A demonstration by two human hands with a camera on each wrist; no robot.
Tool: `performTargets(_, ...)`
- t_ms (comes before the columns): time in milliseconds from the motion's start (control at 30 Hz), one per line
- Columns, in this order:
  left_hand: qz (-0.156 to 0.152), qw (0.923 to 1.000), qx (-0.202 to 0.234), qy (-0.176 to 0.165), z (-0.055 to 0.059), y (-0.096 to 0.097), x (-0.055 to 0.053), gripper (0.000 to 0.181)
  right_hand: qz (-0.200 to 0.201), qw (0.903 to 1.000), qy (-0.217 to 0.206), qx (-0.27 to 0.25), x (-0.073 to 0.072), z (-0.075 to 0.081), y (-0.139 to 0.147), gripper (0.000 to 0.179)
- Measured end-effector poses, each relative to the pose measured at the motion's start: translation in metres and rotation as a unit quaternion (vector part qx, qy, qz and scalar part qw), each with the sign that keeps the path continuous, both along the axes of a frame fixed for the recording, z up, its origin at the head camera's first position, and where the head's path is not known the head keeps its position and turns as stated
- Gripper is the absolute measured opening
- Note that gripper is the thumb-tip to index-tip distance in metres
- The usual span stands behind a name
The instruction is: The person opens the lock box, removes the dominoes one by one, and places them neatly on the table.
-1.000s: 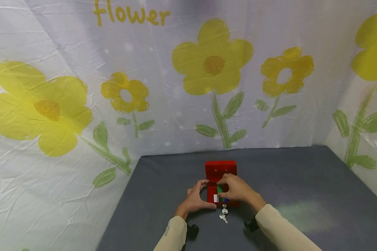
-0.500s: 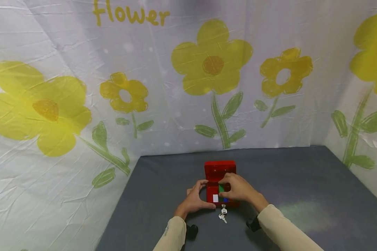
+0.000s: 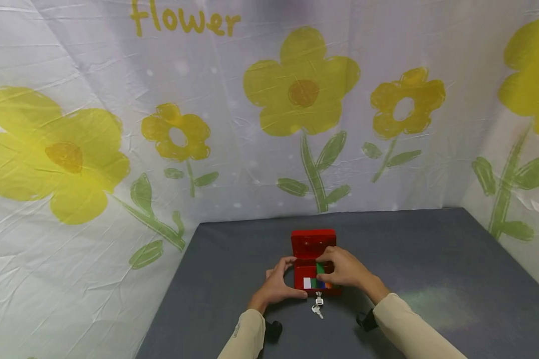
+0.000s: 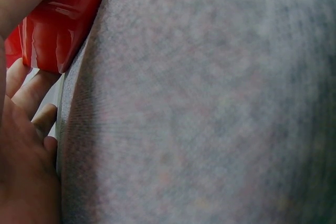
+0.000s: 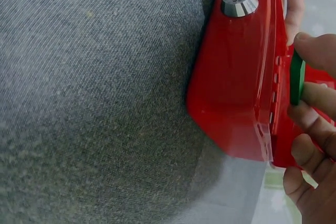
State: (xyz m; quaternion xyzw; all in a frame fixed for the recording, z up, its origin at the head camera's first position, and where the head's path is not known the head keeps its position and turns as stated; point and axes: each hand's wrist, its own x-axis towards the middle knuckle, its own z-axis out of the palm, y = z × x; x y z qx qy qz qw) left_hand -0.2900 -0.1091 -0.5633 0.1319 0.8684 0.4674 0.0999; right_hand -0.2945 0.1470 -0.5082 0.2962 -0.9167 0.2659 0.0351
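A red metal cash box (image 3: 304,271) stands with its lid (image 3: 313,243) raised. My left hand (image 3: 276,285) grips its left end, thumb along the front and fingers round the far side; the left wrist view shows fingers against the red wall. Between thumb and fingers of my right hand (image 3: 347,269) a flat green piece (image 5: 297,77) is pinched, upright at the level of the box's rim. Inside, along the front, sit a white piece (image 3: 307,283), another green one and blue and orange ones, partly behind the right hand. Keys (image 3: 317,310) hang from the lock (image 5: 239,2) in front.
A dark grey cloth covers the table (image 3: 408,249). Behind it hangs a pale backdrop (image 3: 242,189) printed with yellow flowers. Black wrist-worn devices (image 3: 274,330) sit under both forearms, low over the cloth.
My right hand has shifted slightly right over the box with the green piece, uncovering more colored pieces along the front. The left hand keeps its grip on the box.
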Motion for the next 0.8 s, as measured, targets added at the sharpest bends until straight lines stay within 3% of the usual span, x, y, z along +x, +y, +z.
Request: performTargets(800,0.004,1.0,0.001,-0.001,0.0,0.0,0.001,0.094,-0.018,0.9998,0.002,-0.013,0.002,-0.002,0.012,0.04)
